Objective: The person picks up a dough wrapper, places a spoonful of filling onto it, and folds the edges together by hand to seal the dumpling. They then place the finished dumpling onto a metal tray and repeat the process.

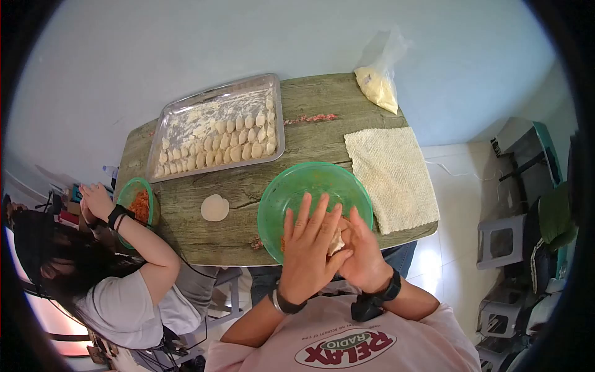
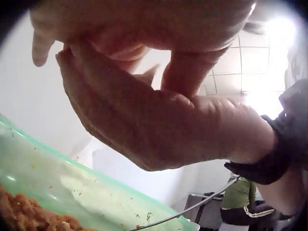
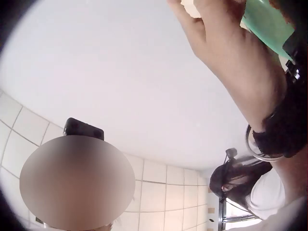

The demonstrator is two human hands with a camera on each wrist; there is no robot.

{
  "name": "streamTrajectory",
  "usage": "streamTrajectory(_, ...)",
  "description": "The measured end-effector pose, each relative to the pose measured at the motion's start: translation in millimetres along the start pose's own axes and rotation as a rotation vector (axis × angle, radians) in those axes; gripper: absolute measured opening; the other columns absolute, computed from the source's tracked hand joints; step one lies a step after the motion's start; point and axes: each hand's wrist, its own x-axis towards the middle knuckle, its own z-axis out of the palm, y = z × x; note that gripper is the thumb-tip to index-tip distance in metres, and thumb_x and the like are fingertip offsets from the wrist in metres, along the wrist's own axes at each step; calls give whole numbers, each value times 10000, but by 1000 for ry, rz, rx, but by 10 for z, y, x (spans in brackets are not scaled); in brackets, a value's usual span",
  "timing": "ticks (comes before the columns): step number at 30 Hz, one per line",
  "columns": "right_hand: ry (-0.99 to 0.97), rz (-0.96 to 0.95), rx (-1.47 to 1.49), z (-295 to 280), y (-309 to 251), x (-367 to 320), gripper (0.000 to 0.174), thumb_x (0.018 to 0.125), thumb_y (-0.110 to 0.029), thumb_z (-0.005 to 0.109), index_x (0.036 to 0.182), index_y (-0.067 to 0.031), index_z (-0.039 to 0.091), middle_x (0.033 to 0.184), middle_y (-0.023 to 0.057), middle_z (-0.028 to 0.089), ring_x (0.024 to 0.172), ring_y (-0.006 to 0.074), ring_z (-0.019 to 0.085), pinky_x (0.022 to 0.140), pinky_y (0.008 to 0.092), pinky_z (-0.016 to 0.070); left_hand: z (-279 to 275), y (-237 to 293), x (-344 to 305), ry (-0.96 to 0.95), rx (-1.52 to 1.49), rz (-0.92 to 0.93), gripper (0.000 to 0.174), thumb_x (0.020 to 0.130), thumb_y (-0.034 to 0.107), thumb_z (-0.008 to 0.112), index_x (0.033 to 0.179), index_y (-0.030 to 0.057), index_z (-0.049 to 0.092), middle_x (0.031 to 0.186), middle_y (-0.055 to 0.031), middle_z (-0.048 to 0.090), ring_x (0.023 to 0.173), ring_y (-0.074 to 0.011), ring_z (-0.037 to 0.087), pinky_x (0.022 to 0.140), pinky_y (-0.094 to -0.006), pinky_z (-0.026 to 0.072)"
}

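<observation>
Over the green bowl (image 1: 315,177), my two hands come together around a pale dumpling (image 1: 336,243). My left hand (image 1: 310,239) lies over it from the left, fingers long and spread forward, thumb near its front edge. From the right, my right hand (image 1: 364,255) cups the dumpling. Much of the dumpling is hidden between the hands; a pale bit of the dumpling (image 3: 190,7) shows at the top of the right wrist view. Orange-brown filling (image 2: 29,214) lies in the bowl below the hands.
A metal tray (image 1: 217,88) with rows of dumplings stands at the back left. Round wrappers (image 1: 215,208) lie left of the bowl. To the right are a cream cloth (image 1: 393,177) and a bag of pale powder (image 1: 378,87). Another person (image 1: 124,297) sits left, near a second filling bowl (image 1: 150,214).
</observation>
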Motion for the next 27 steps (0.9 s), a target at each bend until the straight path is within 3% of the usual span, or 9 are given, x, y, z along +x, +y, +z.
streamTrajectory(3,2,-6,4,-1,21,0,592,958,-510,271,1302,-53,425,1242,88,517,1141,199,495,971,373,388,-72,2,-14,15,-79,-48,668,730,307,698,1326,144,445,1443,-147,296,1354,-380,197,1060,-560,135)
streamTrajectory(6,20,-76,-27,102,-30,-14,577,961,-499,273,1283,-51,446,1202,82,531,1091,195,516,941,372,404,-40,-58,-24,83,-173,-20,546,722,222,713,1220,82,538,1389,-153,382,1330,-395,250,1066,-530,163)
streamTrajectory(8,41,-110,-13,192,-53,-41,566,964,-488,278,1280,-47,438,1185,78,523,1070,199,517,919,363,411,-32,-76,-32,168,-293,0,352,736,123,693,1075,64,615,1310,-143,471,1289,-381,336,1037,-477,274)
streamTrajectory(11,-48,-155,-21,86,-26,-25,547,965,-470,299,1292,-47,413,1196,83,501,1097,206,498,939,354,390,-41,-85,-17,218,-403,-73,196,758,75,668,951,52,645,1228,-127,540,1249,-355,404,989,-419,360)
streamTrajectory(23,-88,-309,-47,66,44,-39,532,952,-394,399,1339,-32,350,1259,91,456,1169,191,429,1010,344,313,18,-167,-16,284,-502,-192,102,793,86,646,876,28,639,1133,-134,595,1177,-323,482,968,-394,374)
streamTrajectory(27,-45,-322,-88,83,52,-35,584,943,-456,380,1326,-16,360,1265,117,466,1183,222,432,1002,358,329,48,-190,-24,290,-526,-201,98,796,87,642,871,25,635,1121,-125,600,1160,-314,493,963,-388,377)
